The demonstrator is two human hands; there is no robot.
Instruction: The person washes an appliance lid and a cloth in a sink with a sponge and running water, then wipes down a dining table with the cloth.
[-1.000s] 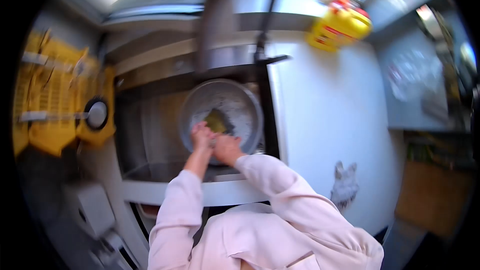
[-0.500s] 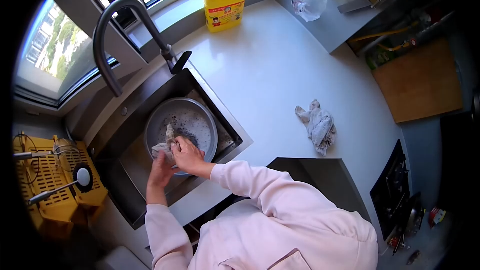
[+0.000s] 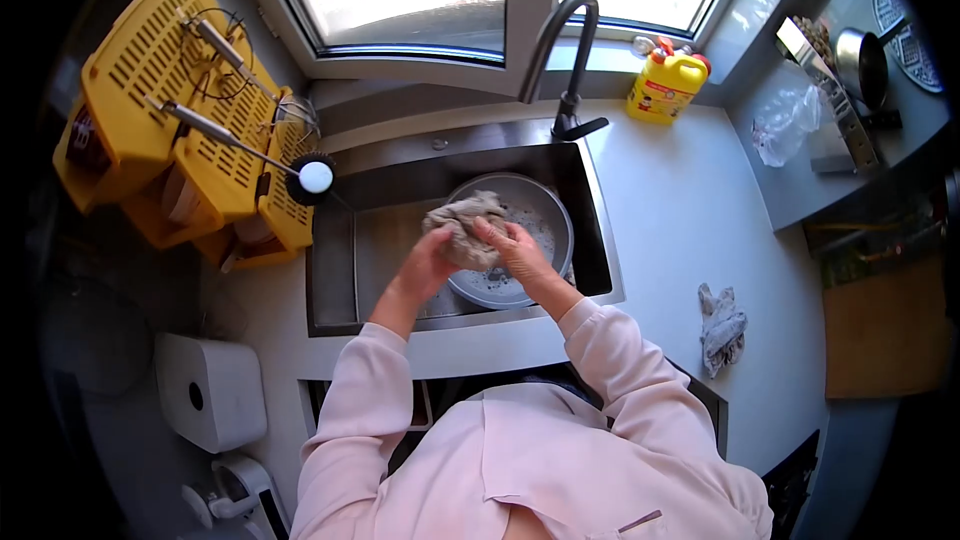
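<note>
Between my two hands is a crumpled, greyish-beige cloth (image 3: 466, 227), bunched into a loose wad. My left hand (image 3: 432, 262) grips its lower left side, and my right hand (image 3: 514, 248) has its fingers closed on the right side. Below them a round grey basin (image 3: 563, 230) stands in the dark metal sink (image 3: 375, 240). Dark specks and soapy-looking water show inside the basin. The cloth and hands hide the basin's left part.
A black faucet (image 3: 572, 70) arches behind the sink. A yellow jug (image 3: 665, 88) stands back right, and another grey cloth (image 3: 721, 328) lies on the right counter. At left is a yellow rack (image 3: 215, 155) with a round brush (image 3: 312, 178). A white appliance (image 3: 210, 392) sits lower left.
My view has swung to the left, bringing the rack and white appliance further in. Both hands have lifted the cloth, which is now gathered into a fuller wad above the basin's left side.
</note>
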